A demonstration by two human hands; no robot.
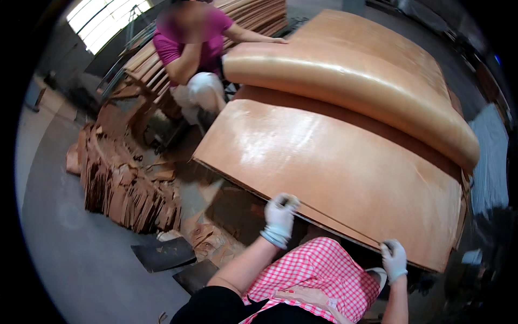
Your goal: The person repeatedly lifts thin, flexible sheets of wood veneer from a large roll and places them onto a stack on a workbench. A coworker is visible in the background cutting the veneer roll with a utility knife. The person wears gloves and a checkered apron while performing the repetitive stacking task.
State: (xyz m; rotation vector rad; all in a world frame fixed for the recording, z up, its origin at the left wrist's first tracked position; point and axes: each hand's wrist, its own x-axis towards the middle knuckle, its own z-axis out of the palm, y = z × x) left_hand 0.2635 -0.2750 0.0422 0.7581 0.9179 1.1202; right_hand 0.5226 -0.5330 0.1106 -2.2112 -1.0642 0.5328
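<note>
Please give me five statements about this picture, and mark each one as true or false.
1. The left hand and the right hand are at the near edge of the sheet. True.
2. Both hands are bare. False: both wear white gloves.
3. The apron is plain blue. False: the apron is pink-and-white checked.
4. The co-worker wears a purple shirt. True.
5. The brown stack is right of the sheet. False: the brown stack is to its left.

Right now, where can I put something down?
On the flat sheet, between the curled sheet and the left hand and right hand. Also the floor left of the ragged stack. Crowded: between that stack and the left arm, with scraps and dark pieces.
</note>
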